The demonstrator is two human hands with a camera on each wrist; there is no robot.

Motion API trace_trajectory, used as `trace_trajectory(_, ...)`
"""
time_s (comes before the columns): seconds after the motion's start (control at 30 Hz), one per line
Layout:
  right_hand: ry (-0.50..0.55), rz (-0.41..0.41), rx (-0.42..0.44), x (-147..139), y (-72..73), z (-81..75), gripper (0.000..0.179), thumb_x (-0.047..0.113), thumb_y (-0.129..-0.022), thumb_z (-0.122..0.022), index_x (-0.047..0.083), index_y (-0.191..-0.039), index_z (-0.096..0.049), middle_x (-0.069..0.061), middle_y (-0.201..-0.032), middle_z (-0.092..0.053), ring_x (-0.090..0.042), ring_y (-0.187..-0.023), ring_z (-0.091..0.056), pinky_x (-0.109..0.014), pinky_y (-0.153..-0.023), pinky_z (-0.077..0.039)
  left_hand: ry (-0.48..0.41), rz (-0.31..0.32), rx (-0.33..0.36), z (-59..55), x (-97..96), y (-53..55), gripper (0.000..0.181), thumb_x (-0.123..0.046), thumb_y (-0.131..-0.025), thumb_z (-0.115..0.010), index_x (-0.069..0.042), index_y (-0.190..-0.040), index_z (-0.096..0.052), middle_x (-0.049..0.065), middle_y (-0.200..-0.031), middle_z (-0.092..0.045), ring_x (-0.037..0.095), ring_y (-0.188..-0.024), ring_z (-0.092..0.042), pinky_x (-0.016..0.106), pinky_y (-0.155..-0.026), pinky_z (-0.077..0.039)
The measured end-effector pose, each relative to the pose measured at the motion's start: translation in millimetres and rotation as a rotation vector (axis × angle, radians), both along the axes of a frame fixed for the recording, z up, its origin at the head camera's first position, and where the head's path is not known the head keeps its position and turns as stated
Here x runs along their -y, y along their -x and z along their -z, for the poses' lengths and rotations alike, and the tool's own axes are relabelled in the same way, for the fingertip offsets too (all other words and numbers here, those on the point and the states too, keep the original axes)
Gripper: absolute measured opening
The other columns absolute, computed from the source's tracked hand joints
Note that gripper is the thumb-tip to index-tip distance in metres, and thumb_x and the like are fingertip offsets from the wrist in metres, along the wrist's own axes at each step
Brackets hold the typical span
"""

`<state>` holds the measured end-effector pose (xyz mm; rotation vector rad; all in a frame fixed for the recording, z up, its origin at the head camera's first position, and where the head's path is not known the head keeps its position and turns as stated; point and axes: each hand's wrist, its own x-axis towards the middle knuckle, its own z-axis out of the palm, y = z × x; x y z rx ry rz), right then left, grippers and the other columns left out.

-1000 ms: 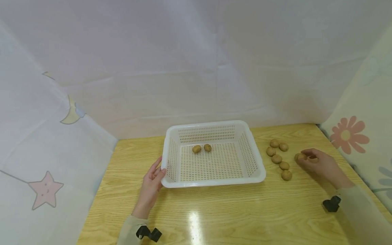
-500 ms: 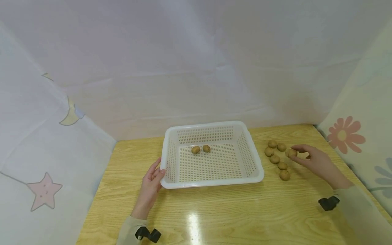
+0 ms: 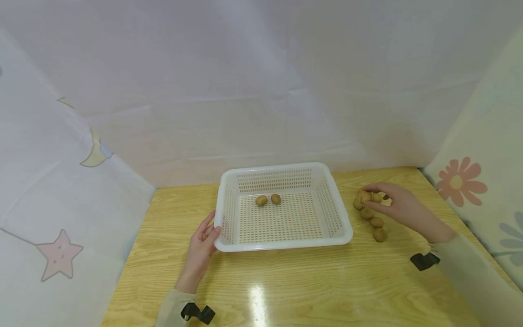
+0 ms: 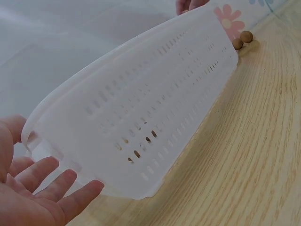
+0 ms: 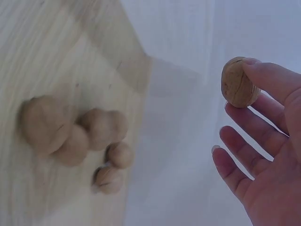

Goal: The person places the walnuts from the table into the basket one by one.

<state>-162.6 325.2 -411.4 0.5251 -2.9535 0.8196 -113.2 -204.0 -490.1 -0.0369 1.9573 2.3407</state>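
A white slotted plastic basket (image 3: 283, 246) stands on the table, two walnuts (image 3: 261, 200) lying on its floor. My left hand (image 3: 200, 247) holds the basket's near left corner, thumb at the rim and fingers spread along the outer wall. In the right wrist view my right hand (image 5: 273, 141) pinches a walnut (image 5: 239, 84) between thumb and forefinger, its other fingers loosely extended. The head view has this hand right of the basket, over the far end of a row of loose walnuts (image 3: 379, 235), partly covering some of them.
The wooden table (image 3: 298, 290) ends at a pale cloth backdrop (image 3: 261, 104) behind the basket. Printed cloth with a pink flower (image 3: 461, 181) hangs along the right edge, and another with a star (image 3: 60, 255) along the left.
My right hand has lifted a walnut from the right and carried it left over the other walnuts, toward the basket. The left hand and the basket have stayed in place.
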Motion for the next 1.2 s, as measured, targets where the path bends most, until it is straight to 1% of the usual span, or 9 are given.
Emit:
trace_trajectory(0.1,0.009,-0.036,0.026,15.0,3.4,-11.4,0.046,0.033,-0.101,-0.072,0.007,-0.138,-0.064,-0.017,-0.137,-0.065,-0.039,-0.121,-0.059,-0.059,-0.094,-0.051,0.006,-0.004,-0.002,1.0,0.3,0.2,0.062,-0.014,-0.108,-0.058,-0.013,-0.164,-0.032,0.023,-0.159,-0.044,0.026,-0.132,-0.060,0.032,-0.093,-0.060)
trace_trajectory(0.2,0.012,-0.064,0.040,29.6,7.4,-20.6,0.046,0.035,-0.101,-0.071,0.008,-0.138,-0.064,-0.017,-0.138,-0.065,-0.041,-0.124,-0.059,-0.063,-0.097,-0.050,0.008,-0.007,-0.002,1.8,0.4,0.3,0.062,-0.015,-0.108,-0.058,-0.013,-0.164,-0.033,0.023,-0.159,-0.045,0.026,-0.132,-0.060,0.032,-0.093,-0.060)
trace_trajectory(0.27,0.005,-0.088,0.032,38.6,11.6,-24.6,0.046,0.036,-0.101,-0.071,0.008,-0.137,-0.065,-0.015,-0.137,-0.066,-0.038,-0.123,-0.060,-0.060,-0.097,-0.051,0.008,-0.006,-0.004,1.9,0.5,0.6,0.062,-0.015,-0.108,-0.058,-0.014,-0.164,-0.033,0.022,-0.159,-0.045,0.026,-0.133,-0.059,0.033,-0.094,-0.059)
trace_trajectory(0.4,-0.006,-0.145,-0.004,56.8,22.0,-30.7,0.042,0.031,-0.098,-0.075,0.010,-0.134,-0.067,-0.009,-0.133,-0.069,-0.032,-0.119,-0.063,-0.054,-0.094,-0.053,0.005,-0.010,0.003,1.5,0.4,0.5,0.061,-0.015,-0.108,-0.058,-0.017,-0.164,-0.034,0.019,-0.158,-0.048,0.026,-0.133,-0.059,0.034,-0.095,-0.059)
trace_trajectory(0.6,0.034,-0.235,0.000,86.6,37.2,-38.5,0.042,0.027,-0.096,-0.079,0.011,-0.134,-0.068,-0.004,-0.131,-0.069,-0.027,-0.120,-0.061,-0.052,-0.098,-0.051,0.005,0.000,-0.006,0.9,0.4,0.2,0.062,-0.016,-0.108,-0.058,-0.014,-0.164,-0.032,0.022,-0.158,-0.046,0.023,-0.130,-0.062,0.034,-0.095,-0.059)
trace_trajectory(0.67,0.042,-0.266,-0.002,96.8,42.4,-39.7,0.043,0.027,-0.095,-0.079,0.012,-0.133,-0.068,-0.003,-0.132,-0.068,-0.027,-0.121,-0.061,-0.051,-0.099,-0.051,0.007,0.004,-0.011,0.7,0.5,0.0,0.062,-0.016,-0.108,-0.058,-0.012,-0.164,-0.031,0.024,-0.158,-0.045,0.022,-0.129,-0.062,0.034,-0.094,-0.060)
trace_trajectory(0.77,0.052,-0.315,-0.012,112.1,50.8,-41.1,0.043,0.027,-0.095,-0.079,0.012,-0.133,-0.068,-0.003,-0.132,-0.068,-0.026,-0.122,-0.061,-0.052,-0.099,-0.052,0.003,0.003,-0.006,0.1,0.4,-0.1,0.062,-0.015,-0.108,-0.058,-0.013,-0.164,-0.033,0.023,-0.158,-0.046,0.022,-0.129,-0.063,0.034,-0.093,-0.060)
trace_trajectory(0.97,0.096,-0.396,-0.010,143.4,66.2,-39.9,0.039,0.023,-0.095,-0.079,0.011,-0.131,-0.070,-0.005,-0.131,-0.070,-0.029,-0.120,-0.062,-0.054,-0.097,-0.052,-0.017,-0.005,0.007,-0.3,0.1,0.0,0.060,-0.013,-0.107,-0.058,-0.016,-0.163,-0.035,0.020,-0.157,-0.049,0.028,-0.132,-0.060,0.036,-0.094,-0.060)
trace_trajectory(1.2,0.159,-0.431,0.051,173.5,83.5,-25.9,0.040,0.021,-0.095,-0.079,0.009,-0.132,-0.070,-0.005,-0.125,-0.071,-0.031,-0.116,-0.064,-0.053,-0.094,-0.054,-0.009,-0.012,0.007,2.4,0.0,-0.8,0.060,-0.012,-0.107,-0.057,-0.016,-0.163,-0.035,0.020,-0.157,-0.049,0.026,-0.130,-0.062,0.038,-0.094,-0.060)
